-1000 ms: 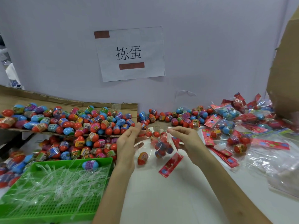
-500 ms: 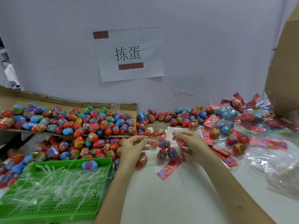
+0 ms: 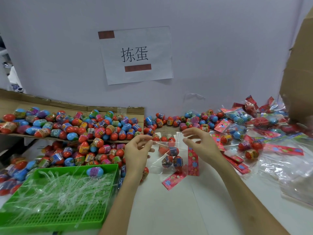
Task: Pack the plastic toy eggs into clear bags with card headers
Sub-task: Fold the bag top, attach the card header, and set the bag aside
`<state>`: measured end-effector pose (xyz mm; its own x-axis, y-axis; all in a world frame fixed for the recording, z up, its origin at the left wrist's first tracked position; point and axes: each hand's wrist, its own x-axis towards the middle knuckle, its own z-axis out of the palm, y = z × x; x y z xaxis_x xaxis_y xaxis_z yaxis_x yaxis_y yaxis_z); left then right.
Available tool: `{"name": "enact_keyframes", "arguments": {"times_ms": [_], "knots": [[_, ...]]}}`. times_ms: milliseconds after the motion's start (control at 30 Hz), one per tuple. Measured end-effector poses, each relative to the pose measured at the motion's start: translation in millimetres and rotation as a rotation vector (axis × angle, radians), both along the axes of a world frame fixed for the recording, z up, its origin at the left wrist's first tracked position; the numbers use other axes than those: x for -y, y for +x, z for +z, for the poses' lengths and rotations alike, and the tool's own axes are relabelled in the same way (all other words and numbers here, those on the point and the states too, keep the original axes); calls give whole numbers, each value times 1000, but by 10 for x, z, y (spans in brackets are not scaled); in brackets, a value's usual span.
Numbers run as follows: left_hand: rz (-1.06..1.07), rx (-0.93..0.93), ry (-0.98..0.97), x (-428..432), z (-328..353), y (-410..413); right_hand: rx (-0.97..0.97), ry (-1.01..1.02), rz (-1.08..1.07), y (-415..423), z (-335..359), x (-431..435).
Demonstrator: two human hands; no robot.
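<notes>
Plastic bag: a clear bag [image 3: 166, 156] hangs above the white table [image 3: 169, 209], held by its top edge so the load sinks to the bottom.
Eggs in the bag: about four toy eggs [image 3: 177, 161], red and blue, sit low in the film.
Left hand [image 3: 137, 153]: thumb and forefinger pinch the bag's top left edge, and the other fingers are loosely curled.
Right hand [image 3: 201, 145]: it is at the bag's top right corner with the fingers half curled and thumb and forefinger apart. I cannot tell whether it grips the film.
Card headers: one red floral card header [image 3: 174, 179] lies at the bag's foot. A second red card [image 3: 193, 160] hangs just right of the bag, beneath the right hand.
Loose eggs [image 3: 101, 128]: heaped left of and behind the bag, handy for picking.
Finished packs [image 3: 240, 116]: piled right of the bag, likely set out of the way.
Green basket [image 3: 76, 167]: below-left of the bag, holding clear plastic strips [image 3: 59, 192] and one blue egg [image 3: 94, 172].
Step, I judge: the bag is filled and sealing comes next.
</notes>
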<state>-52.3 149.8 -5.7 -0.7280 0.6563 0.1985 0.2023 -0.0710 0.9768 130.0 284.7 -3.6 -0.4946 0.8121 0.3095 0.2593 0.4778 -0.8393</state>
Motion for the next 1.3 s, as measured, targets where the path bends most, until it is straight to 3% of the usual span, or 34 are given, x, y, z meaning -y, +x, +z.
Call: {"name": "enact_keyframes", "arguments": {"times_ms": [100, 267, 467, 533, 633, 700, 800, 933, 1067, 1133, 1300], "knots": [[-62, -41, 19, -10, -20, 32, 78, 103, 103, -77, 14, 111], [-54, -85, 74, -32, -50, 71, 302, 76, 198, -135, -21, 151], [50, -24, 97, 11, 9, 58, 60, -40, 92, -37, 33, 54], [45, -150, -6, 51, 16, 60, -50, -71, 37, -22, 49, 38], [9, -545, -394, 84, 23, 33, -199, -119, -42, 1, 75, 7], [-60, -667, -559, 97, 85, 27, -256, -129, -100, 18, 79, -17], [-230, -692, -662, 125, 160, -20, -298, -148, -152, 30, 73, -55], [-614, -570, -796, 173, 170, -114, -321, -163, -169, 31, 48, -87], [-728, -546, -837, 233, 141, -197, -342, -181, -171, 24, 44, -84], [-654, -571, -737, 214, 125, -222, -335, -179, -173, 9, 42, -67], [-281, -252, -3, 153, 207, -129, -268, -115, -95, -90, 47, 61]]}}
